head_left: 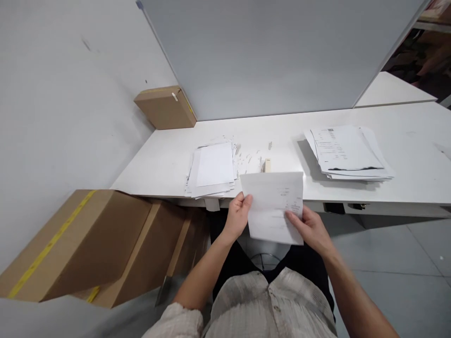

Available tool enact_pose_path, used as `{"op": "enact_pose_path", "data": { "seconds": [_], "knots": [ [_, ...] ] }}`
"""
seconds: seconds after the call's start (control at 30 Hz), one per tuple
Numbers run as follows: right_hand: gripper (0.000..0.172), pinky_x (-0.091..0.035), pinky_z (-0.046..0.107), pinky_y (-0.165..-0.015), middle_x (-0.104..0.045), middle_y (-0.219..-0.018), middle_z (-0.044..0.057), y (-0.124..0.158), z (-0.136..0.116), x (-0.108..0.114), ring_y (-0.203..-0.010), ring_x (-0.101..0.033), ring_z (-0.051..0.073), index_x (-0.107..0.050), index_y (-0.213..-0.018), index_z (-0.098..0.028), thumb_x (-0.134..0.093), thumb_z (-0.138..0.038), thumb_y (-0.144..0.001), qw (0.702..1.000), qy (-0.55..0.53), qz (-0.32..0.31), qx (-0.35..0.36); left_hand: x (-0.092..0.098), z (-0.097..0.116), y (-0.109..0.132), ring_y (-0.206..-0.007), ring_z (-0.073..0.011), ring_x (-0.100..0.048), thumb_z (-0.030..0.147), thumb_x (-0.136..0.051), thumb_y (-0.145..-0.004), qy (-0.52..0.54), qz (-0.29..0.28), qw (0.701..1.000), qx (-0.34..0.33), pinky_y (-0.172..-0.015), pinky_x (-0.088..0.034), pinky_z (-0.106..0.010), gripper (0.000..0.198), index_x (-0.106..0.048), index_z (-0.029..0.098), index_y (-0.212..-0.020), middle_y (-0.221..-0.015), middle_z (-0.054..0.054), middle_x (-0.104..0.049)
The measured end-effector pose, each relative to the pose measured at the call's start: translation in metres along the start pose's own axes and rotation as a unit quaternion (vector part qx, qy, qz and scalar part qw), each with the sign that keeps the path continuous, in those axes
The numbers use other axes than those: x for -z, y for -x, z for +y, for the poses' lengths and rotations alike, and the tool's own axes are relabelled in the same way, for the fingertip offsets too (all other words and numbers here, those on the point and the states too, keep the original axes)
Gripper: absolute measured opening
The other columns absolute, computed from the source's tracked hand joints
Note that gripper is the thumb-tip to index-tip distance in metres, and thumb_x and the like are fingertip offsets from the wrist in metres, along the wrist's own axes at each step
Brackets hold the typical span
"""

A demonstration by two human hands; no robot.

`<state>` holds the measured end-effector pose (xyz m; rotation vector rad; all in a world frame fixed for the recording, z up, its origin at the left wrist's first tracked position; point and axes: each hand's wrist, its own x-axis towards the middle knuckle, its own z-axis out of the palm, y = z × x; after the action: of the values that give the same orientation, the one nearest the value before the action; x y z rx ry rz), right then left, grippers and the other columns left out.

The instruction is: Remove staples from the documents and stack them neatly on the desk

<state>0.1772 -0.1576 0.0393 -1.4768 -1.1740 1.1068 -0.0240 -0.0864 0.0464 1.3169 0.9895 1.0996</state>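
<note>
Your left hand point(237, 216) and right hand point(313, 231) pinch paper point(267, 206) by opposite edges: holding step, apparently. Next move likely needs even grip.

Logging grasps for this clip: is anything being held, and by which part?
Yes, a printed paper: the left hand pinches its left edge, and the right hand holds its right edge, thumb on the printed face.

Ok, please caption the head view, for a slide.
Left hand and right hand hold printed paper at a white desk.
</note>
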Motion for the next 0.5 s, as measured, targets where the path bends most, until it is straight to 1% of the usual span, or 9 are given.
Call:
{"op": "enact_pose_path", "data": {
  "seconds": [0.07, 0.1, 0.13, 0.2, 0.3, 0.37, 0.43, 0.5],
  "knots": [
    [0.036, -0.054, 0.036, -0.069, -0.070, -0.102, 0.006, 0.018, 0.022, 0.000, -0.086, -0.066, 0.028, -0.066, -0.105, -0.022, -0.065, -0.044, -0.075, 0.997, -0.041, 0.010, -0.060, 0.003, -0.010, 0.005, -0.068, -0.0129, -0.060, 0.043, -0.048, -0.087, -0.049, -0.016, 0.998, 0.021, -0.065, -0.049, -0.025, 0.029, -0.059, 0.017, -0.092, -0.076, -0.003, -0.064],
    [0.038, -0.054, 0.037, -0.069, -0.070, -0.104, 0.007, 0.025, 0.031, 0.001, -0.086, -0.066, 0.028, -0.066, -0.106, -0.023, -0.065, -0.044, -0.075, 0.993, -0.070, 0.017, -0.089, 0.005, -0.012, 0.004, -0.069, -0.0134, -0.061, 0.043, -0.048, -0.087, -0.080, -0.008, 0.997, 0.013, -0.066, -0.050, -0.026, 0.029, -0.059, 0.017, -0.095, -0.077, -0.003, -0.064],
    [0.039, -0.054, 0.037, -0.069, -0.070, -0.105, 0.007, 0.031, 0.038, 0.002, -0.085, -0.066, 0.027, -0.065, -0.107, -0.023, -0.066, -0.044, -0.074, 0.988, -0.099, 0.025, -0.115, 0.006, -0.014, 0.000, -0.074, -0.0141, -0.063, 0.041, -0.048, -0.088, -0.112, 0.006, 0.994, -0.008, -0.070, -0.050, -0.027, 0.029, -0.058, 0.017, -0.100, -0.081, -0.004, -0.065],
    [0.040, -0.055, 0.038, -0.068, -0.069, -0.107, 0.007, 0.037, 0.045, 0.006, -0.085, -0.067, 0.027, -0.064, -0.108, -0.023, -0.067, -0.044, -0.073, 0.977, -0.147, 0.042, -0.149, 0.007, -0.016, -0.016, -0.084, -0.0154, -0.064, 0.037, -0.047, -0.089, -0.175, 0.028, 0.981, -0.076, -0.078, -0.050, -0.029, 0.028, -0.056, 0.019, -0.108, -0.092, -0.006, -0.066],
    [0.039, -0.055, 0.038, -0.069, -0.070, -0.106, 0.007, 0.037, 0.045, 0.011, -0.086, -0.067, 0.027, -0.064, -0.105, -0.023, -0.069, -0.042, -0.072, 0.969, -0.175, 0.055, -0.167, 0.003, -0.023, -0.051, -0.095, -0.0162, -0.060, 0.028, -0.042, -0.091, -0.256, 0.011, 0.946, -0.198, -0.084, -0.048, -0.031, 0.026, -0.056, 0.019, -0.111, -0.101, -0.008, -0.063],
    [0.038, -0.055, 0.038, -0.070, -0.070, -0.105, 0.007, 0.032, 0.041, 0.012, -0.086, -0.068, 0.027, -0.065, -0.105, -0.023, -0.070, -0.041, -0.072, 0.966, -0.181, 0.055, -0.174, -0.002, -0.031, -0.073, -0.097, -0.0162, -0.057, 0.020, -0.037, -0.091, -0.278, -0.015, 0.926, -0.257, -0.086, -0.048, -0.031, 0.029, -0.056, 0.018, -0.113, -0.103, -0.009, -0.061],
    [0.039, -0.055, 0.038, -0.071, -0.071, -0.103, 0.006, 0.026, 0.039, 0.011, -0.086, -0.068, 0.027, -0.064, -0.107, -0.023, -0.069, -0.040, -0.072, 0.964, -0.185, 0.056, -0.183, -0.007, -0.040, -0.088, -0.099, -0.0161, -0.055, 0.013, -0.033, -0.088, -0.284, -0.040, 0.916, -0.279, -0.086, -0.048, -0.031, 0.035, -0.055, 0.017, -0.116, -0.104, -0.010, -0.058],
    [0.039, -0.055, 0.038, -0.071, -0.071, -0.102, 0.006, 0.021, 0.038, 0.011, -0.086, -0.068, 0.027, -0.064, -0.108, -0.023, -0.069, -0.039, -0.073, 0.962, -0.189, 0.059, -0.187, -0.009, -0.046, -0.094, -0.100, -0.0158, -0.054, 0.007, -0.031, -0.086, -0.290, -0.059, 0.914, -0.276, -0.087, -0.047, -0.032, 0.042, -0.054, 0.018, -0.119, -0.105, -0.010, -0.055]
  ]
}}
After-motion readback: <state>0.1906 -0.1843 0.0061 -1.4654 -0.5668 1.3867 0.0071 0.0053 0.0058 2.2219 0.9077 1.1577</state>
